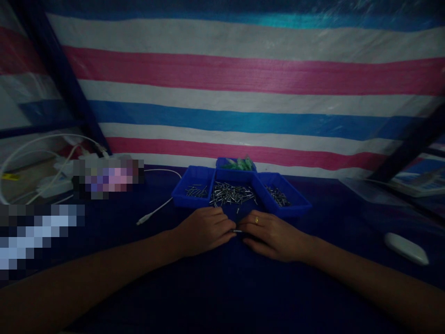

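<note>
My left hand [208, 229] is closed, its thumb and index finger pinching a short, thin metal pin [237, 231]. The pin's free end points toward my right hand [274, 235], which wears a ring and rests just to the right. Its fingertips are close to the pin, with a gap between thumb and fingers; whether they touch it is hard to see in the dim light. Beyond both hands lies a loose pile of similar metal pins [232, 193]. One stray small piece [238, 210] lies between the pile and my hands.
Blue bins flank the pile: a left bin [189, 200] and a right bin [292, 208], both holding pins. Behind, a back bin [236, 174] holds green pieces [239, 163]. A white cable [153, 215] lies left, a white rounded object [406, 248] right. A striped sheet [243, 102] hangs behind.
</note>
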A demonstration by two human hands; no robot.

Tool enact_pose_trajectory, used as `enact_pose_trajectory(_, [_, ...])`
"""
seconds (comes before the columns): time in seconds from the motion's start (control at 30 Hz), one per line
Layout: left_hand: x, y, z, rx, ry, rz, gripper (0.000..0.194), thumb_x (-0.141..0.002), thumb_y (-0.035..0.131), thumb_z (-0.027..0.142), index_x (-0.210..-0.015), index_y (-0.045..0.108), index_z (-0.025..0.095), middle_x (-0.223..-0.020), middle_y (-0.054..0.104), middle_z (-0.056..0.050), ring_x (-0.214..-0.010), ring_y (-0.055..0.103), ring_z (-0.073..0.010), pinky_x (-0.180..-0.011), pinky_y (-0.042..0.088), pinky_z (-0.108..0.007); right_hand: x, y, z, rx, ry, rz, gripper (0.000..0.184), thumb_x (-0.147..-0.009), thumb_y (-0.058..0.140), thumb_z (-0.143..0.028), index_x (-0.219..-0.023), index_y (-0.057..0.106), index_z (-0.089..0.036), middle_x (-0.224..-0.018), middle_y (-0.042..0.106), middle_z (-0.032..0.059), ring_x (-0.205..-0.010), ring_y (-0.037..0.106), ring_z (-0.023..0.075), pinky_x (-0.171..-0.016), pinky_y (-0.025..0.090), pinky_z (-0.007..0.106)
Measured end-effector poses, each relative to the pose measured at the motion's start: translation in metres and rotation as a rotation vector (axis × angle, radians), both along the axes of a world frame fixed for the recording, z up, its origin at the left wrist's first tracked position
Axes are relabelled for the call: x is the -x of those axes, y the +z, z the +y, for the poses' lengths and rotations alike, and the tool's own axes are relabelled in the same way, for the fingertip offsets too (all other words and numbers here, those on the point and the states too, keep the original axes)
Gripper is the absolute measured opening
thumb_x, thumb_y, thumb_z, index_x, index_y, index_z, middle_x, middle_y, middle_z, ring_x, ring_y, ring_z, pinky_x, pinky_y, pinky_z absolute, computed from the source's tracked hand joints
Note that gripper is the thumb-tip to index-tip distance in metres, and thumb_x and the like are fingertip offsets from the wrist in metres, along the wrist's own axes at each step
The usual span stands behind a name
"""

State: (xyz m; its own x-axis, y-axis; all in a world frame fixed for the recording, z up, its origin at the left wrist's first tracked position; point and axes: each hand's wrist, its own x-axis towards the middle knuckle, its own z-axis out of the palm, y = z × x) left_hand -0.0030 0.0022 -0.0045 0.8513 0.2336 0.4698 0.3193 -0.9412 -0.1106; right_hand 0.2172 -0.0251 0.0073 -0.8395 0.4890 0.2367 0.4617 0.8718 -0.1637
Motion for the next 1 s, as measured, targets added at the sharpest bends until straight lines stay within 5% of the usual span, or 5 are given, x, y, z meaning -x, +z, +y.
enact_pose_trajectory(0.3, [-0.0030, -0.0007, -0.0013, -0.085, 0.005, 0.010, 0.024, -0.090, 0.042, 0.027, -0.076, 0.058, 0.015, -0.066, 0.056, 0.000, -0.065, 0.047, -0.0145, -0.058, 0.035, -0.027, 0.0020, 0.0002, 0.0000, -0.036, -0.033, -0.008, 0.020, -0.092, 0.037, -0.022, -0.087, 0.055, -0.014, -0.084, 0.056, 0.0071, -0.077, 0.049, 0.0157, -0.072, 0.042, 0.029])
enact_pose_trajectory(0.67, [-0.0027, 0.0040, -0.0046, 0.049, 0.081, 0.051, 0.008, -0.075, 0.047, 0.018, -0.068, 0.051, 0.016, -0.062, 0.050, 0.001, -0.061, 0.043, -0.0132, -0.057, 0.034, -0.026, 0.0009, -0.0014, -0.0018, -0.067, -0.117, 0.014, 0.019, -0.090, 0.035, -0.019, -0.082, 0.052, -0.014, -0.076, 0.053, 0.0062, -0.070, 0.045, 0.0155, -0.065, 0.039, 0.028])
enact_pose_trajectory(1.0, [-0.0030, 0.0043, -0.0029, 0.050, 0.103, 0.056, 0.010, -0.081, 0.043, 0.017, -0.074, 0.050, 0.015, -0.067, 0.051, 0.000, -0.063, 0.045, -0.0124, -0.062, 0.038, -0.025, -0.0001, -0.0031, 0.0000, -0.047, -0.118, 0.002, 0.012, -0.086, 0.040, -0.017, -0.083, 0.051, -0.014, -0.077, 0.053, 0.0060, -0.071, 0.045, 0.0156, -0.065, 0.039, 0.027])
